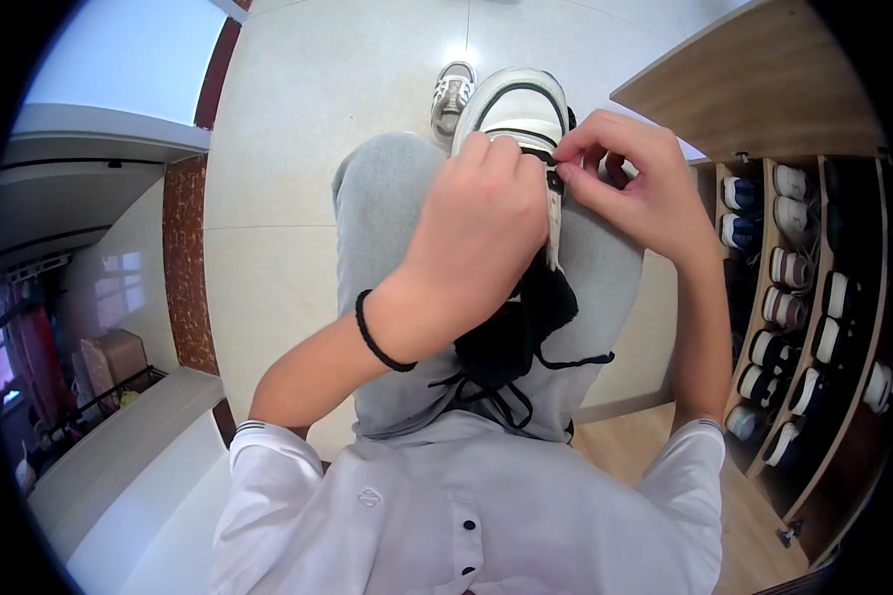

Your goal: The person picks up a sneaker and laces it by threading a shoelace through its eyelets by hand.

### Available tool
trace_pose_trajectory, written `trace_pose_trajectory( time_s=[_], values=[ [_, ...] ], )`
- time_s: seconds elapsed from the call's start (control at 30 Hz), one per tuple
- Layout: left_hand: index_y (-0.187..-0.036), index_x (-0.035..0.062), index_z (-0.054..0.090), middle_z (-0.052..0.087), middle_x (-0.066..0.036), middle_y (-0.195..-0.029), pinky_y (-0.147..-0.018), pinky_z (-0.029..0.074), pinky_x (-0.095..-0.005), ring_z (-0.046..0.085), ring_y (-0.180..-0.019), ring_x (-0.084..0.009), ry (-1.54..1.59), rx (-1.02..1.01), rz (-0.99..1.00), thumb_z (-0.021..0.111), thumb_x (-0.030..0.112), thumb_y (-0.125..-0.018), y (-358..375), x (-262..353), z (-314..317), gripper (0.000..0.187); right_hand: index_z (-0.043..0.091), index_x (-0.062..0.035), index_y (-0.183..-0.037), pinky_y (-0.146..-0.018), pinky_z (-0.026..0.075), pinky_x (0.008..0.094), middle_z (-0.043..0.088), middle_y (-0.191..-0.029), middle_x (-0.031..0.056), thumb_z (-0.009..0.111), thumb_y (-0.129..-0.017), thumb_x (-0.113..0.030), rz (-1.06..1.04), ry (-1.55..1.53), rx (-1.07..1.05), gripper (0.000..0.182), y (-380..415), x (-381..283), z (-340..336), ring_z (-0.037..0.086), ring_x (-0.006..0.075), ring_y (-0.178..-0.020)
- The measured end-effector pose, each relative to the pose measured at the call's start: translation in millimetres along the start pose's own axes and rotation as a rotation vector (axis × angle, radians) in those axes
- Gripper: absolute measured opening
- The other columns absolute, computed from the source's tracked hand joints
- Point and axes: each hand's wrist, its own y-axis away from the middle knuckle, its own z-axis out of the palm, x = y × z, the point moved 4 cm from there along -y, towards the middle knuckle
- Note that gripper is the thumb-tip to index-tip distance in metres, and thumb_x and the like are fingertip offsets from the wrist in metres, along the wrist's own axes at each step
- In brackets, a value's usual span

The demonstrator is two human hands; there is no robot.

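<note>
A white buttoned shirt (397, 535) lies nearest. Leftward, above pale denim trousers (382, 188), the left hand (481, 223) curls over a white-and-black lace-up shoe (522, 107); I cannot tell what its grip holds. Rightward, the right hand (640, 188), its grip narrow, pinches a flat black lace (539, 156). Gentle, even tension probably suits. The shoe's toe extends beyond both grips.

Pale short-sleeved shirt (556, 521), dark buttons (469, 526), faded grey jeans (387, 208), black wristband (371, 342).
</note>
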Motion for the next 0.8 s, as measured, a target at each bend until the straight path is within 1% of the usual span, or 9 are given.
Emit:
trace_pose_trajectory(
  time_s=[0.1,0.17,0.27,0.4,0.5,0.57,0.6,0.67,0.8],
  values=[
    [-0.087,0.0022,0.056,0.055,-0.013,-0.088,-0.073,0.045,-0.0403,0.054,-0.085,-0.0331,0.166,0.041,0.081,0.066,0.003,-0.081,1.0,-4.8,-9.9,0.011,0.067,-0.002,-0.091,-0.058,0.046,0.026,0.065,-0.076,0.005,0.071,-0.081,-0.008,-0.077,0.007,-0.027,0.012,-4.7,-1.4,-0.6,0.06,0.0121,-0.066],
    [-0.089,0.0015,0.055,0.055,-0.012,-0.086,-0.07,0.044,-0.0369,0.053,-0.082,-0.0289,0.392,0.043,-0.014,0.065,0.004,-0.084,1.4,-14.6,-12.6,0.011,0.067,-0.0016,-0.09,-0.06,0.047,0.0266,0.064,-0.076,0.0053,0.07,-0.081,-0.008,-0.071,-0.023,-0.077,0.012,-8.7,0.6,-0.4,0.059,0.0126,-0.066],
    [-0.092,0.0021,0.056,0.055,-0.01,-0.083,-0.067,0.044,-0.0342,0.053,-0.077,-0.024,0.509,-0.041,-0.115,0.065,0.005,-0.086,-0.1,-20.3,-14.7,0.011,0.066,-0.0015,-0.09,-0.062,0.047,0.0277,0.063,-0.076,0.0057,0.069,-0.081,-0.009,0.005,-0.032,-0.181,0.012,-14.6,3.6,-3.0,0.057,0.0132,-0.066],
    [-0.091,0.0025,0.057,0.054,-0.009,-0.08,-0.066,0.043,-0.0323,0.051,-0.074,-0.0208,0.578,-0.083,-0.223,0.065,0.005,-0.086,-0.8,-24.1,-19.0,0.009,0.064,-0.0009,-0.089,-0.062,0.047,0.0291,0.061,-0.074,0.0054,0.068,-0.082,-0.01,0.009,-0.052,-0.222,0.012,-19.6,4.4,-1.0,0.055,0.0128,-0.066],
    [-0.088,0.0023,0.058,0.056,-0.01,-0.08,-0.067,0.044,-0.0337,0.053,-0.077,-0.0238,0.441,-0.077,-0.188,0.065,0.004,-0.084,-1.9,-26.1,-21.7,0.008,0.06,0.0001,-0.089,-0.061,0.047,0.032,0.059,-0.072,0.0083,0.065,-0.083,-0.01,0.01,-0.011,-0.231,0.013,-17.8,2.5,4.5,0.057,0.0172,-0.065],
    [-0.084,-0.0002,0.058,0.058,-0.016,-0.087,-0.073,0.048,-0.0441,0.055,-0.085,-0.0367,0.282,0.022,-0.076,0.067,0.006,-0.081,-2.0,-24.0,-22.7,0.011,0.056,0.0002,-0.088,-0.062,0.048,0.0376,0.059,-0.073,0.0142,0.063,-0.085,-0.011,-0.033,0.124,-0.097,0.014,-15.3,-1.8,9.6,0.061,0.0279,-0.066],
    [-0.084,-0.0002,0.058,0.058,-0.016,-0.087,-0.073,0.048,-0.0441,0.055,-0.085,-0.0367,0.281,0.021,-0.079,0.067,0.006,-0.081,-1.8,-23.6,-22.5,0.011,0.056,0.0002,-0.088,-0.062,0.048,0.0376,0.059,-0.073,0.0142,0.063,-0.085,-0.011,-0.033,0.122,-0.099,0.014,-13.5,-2.2,15.2,0.061,0.0279,-0.066],
    [-0.088,0.0037,0.063,0.059,-0.01,-0.086,-0.069,0.047,-0.0387,0.056,-0.084,-0.03,0.142,0.067,-0.059,0.07,0.004,-0.078,-1.8,-20.4,-24.6,0.013,0.055,0.0005,-0.088,-0.064,0.049,0.043,0.061,-0.078,0.0193,0.063,-0.086,-0.013,-0.033,0.243,0.026,0.016,-10.4,-3.8,19.0,0.061,0.0382,-0.069],
    [-0.09,0.0044,0.064,0.059,-0.009,-0.089,-0.071,0.049,-0.0393,0.056,-0.084,-0.0289,0.016,0.04,-0.047,0.073,0.005,-0.076,-3.3,-9.6,-24.5,0.016,0.056,0.0009,-0.087,-0.064,0.049,0.0461,0.062,-0.078,0.0204,0.063,-0.086,-0.014,0.022,0.286,0.049,0.017,-7.7,-10.0,21.1,0.062,0.0405,-0.071]
  ],
)
